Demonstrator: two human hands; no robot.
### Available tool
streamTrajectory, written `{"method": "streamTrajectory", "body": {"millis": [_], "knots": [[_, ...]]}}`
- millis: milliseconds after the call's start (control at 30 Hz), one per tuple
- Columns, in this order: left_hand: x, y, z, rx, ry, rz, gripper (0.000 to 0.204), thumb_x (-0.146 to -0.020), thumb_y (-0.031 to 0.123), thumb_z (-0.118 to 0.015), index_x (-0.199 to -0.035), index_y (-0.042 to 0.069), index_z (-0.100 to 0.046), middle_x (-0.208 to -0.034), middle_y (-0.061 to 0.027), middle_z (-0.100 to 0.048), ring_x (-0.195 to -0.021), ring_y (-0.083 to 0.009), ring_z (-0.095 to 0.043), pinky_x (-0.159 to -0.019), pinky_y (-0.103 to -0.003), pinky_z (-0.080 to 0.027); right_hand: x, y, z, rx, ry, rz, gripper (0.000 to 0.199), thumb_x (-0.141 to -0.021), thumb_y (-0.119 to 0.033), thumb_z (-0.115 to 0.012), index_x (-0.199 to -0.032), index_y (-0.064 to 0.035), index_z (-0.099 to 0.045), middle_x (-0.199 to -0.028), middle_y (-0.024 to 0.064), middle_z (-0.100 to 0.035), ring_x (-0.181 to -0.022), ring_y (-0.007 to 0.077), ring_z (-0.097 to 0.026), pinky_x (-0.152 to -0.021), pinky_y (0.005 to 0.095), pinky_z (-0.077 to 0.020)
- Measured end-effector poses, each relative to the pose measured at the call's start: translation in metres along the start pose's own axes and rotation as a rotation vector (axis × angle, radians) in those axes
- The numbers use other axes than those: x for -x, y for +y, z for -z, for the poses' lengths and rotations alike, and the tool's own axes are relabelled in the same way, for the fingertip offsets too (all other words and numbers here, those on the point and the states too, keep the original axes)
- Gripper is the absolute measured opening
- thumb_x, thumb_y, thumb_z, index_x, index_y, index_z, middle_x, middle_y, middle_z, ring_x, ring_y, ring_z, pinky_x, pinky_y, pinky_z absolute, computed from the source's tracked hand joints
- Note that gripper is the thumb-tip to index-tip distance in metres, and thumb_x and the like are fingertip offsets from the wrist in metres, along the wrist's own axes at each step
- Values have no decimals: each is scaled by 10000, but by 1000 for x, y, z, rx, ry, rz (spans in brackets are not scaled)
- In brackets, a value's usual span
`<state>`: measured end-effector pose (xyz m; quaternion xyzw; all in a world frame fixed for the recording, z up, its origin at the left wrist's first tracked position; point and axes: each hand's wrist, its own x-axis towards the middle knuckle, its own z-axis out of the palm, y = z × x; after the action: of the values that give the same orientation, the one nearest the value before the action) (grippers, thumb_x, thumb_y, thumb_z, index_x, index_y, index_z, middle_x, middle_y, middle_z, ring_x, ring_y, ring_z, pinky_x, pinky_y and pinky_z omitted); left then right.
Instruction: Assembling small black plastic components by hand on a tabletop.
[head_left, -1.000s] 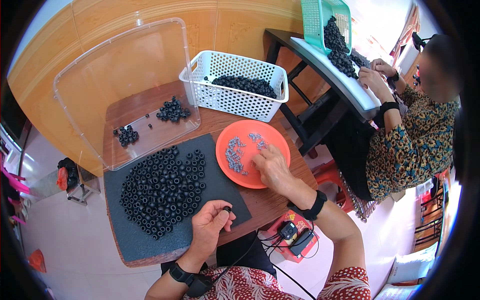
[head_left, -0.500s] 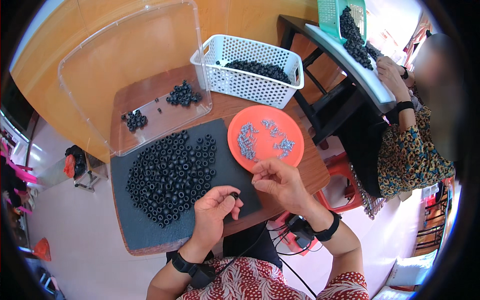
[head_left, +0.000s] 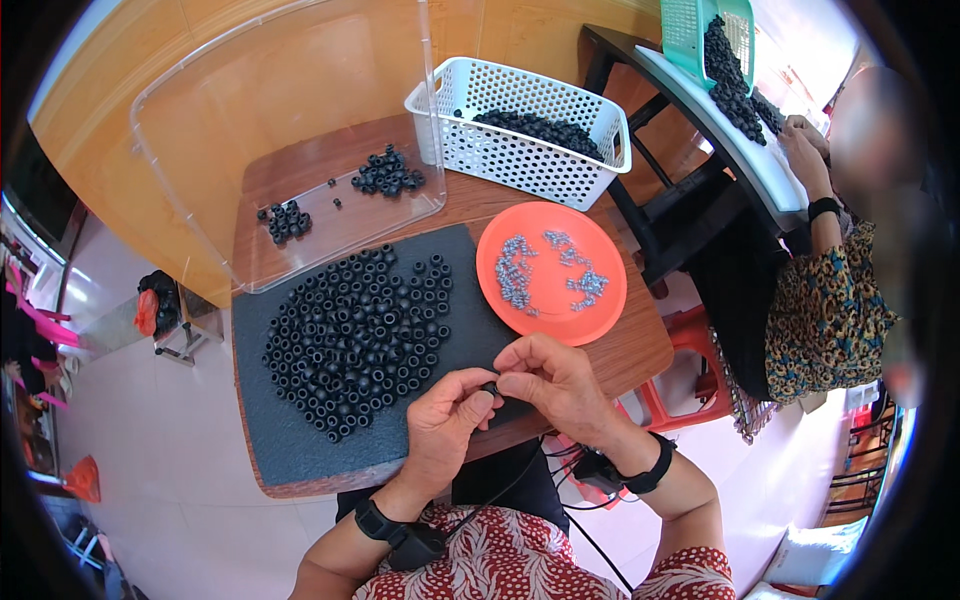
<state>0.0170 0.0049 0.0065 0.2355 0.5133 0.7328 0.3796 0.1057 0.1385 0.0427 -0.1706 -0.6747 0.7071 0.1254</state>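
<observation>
Left hand (head_left: 440, 420), black piece (head_left: 489, 388) in its fingertips, right hand (head_left: 560, 388) alongside

A red top (head_left: 500, 560) patterned in white goes with dark trousers (head_left: 478, 482) and black wristbands (head_left: 652, 466).

I count one orange plate (head_left: 545, 302) bearing three loose clusters of small grey pieces (head_left: 515, 272); left of it, one dark mat (head_left: 300, 452) with black rings (head_left: 350, 335) too many to count. Back left of the plate, one clear bin (head_left: 335, 244) shows two heaps (head_left: 387, 174) and two strays (head_left: 337, 203); behind the plate, one white basket (head_left: 515, 165); before it, two hands (head_left: 440, 425) with one held ring (head_left: 490, 388).
</observation>
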Motion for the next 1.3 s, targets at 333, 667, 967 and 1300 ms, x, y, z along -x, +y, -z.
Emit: {"method": "streamTrajectory", "body": {"millis": [333, 667, 967, 1300], "knots": [[-7, -8, 10, 283, -40, 31, 189, -886, 89, -551, -1019, -45, -551, -854, -105, -611, -696, -141, -566, -627, -253, -475, -4, -1, -14, -25, 39, -152, 182, -865, -142, -597, -869, 35, -555, -745, 61, -604, -706, 97, -578, -615, 233, -456], [-3, -10, 31, 557, -186, 92, 189, -901, 112, -531, -1023, -33, -541, -789, -69, -563, -646, -112, -506, -599, -222, -429, -90, -53, -35, 756, 8, 164, 131, -809, -81, -568, -805, 43, -610, -658, 74, -593, -625, 128, -570, -559, 264, -443], [0, -22, 31, 581, -306, 246, 183, -907, 79, -507, -1049, -31, -544, -815, -65, -575, -672, -84, -508, -619, -214, -438, -293, -6, -83, 1237, -54, 543, 89, -731, -88, -569, -745, -9, -608, -759, 223, -604, -791, 401, -568, -722, 481, -445], [4, -12, 33, 473, -278, 371, 200, -916, 93, -495, -1070, -24, -548, -836, -62, -580, -713, -70, -514, -666, -216, -453, -322, 11, -100, 1511, -132, 539, 86, -692, -33, -591, -757, 2, -636, -855, 220, -619, -852, 392, -568, -779, 435, -459]]}}
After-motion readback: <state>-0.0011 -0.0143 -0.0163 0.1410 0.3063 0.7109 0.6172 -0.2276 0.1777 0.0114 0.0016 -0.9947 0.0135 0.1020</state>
